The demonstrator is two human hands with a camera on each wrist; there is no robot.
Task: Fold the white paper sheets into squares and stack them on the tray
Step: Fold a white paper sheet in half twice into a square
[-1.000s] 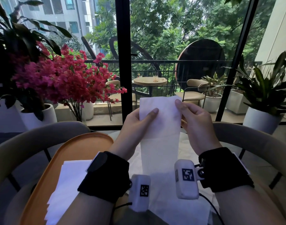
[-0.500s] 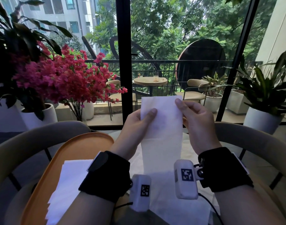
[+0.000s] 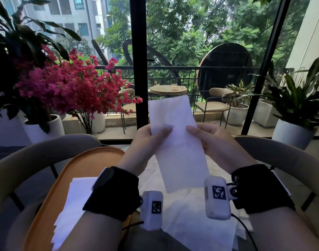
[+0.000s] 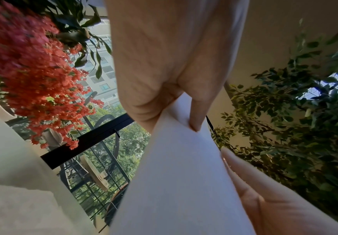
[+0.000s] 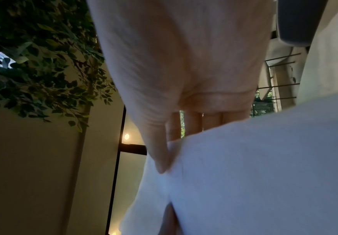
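A: Two potted plants, red flowers, balcony past glass. Orange tray, folded sheets on it.

B: Wrist views only: thumbs over paper's face.

A: Paper strip midair, long axis vertical. Left hand, right hand pinching mid-edges.

Held upright between left hand and right hand: folded sheet. Below it, loose sheets. Left of these, tray bearing stacked sheets. Behind: window, balcony.
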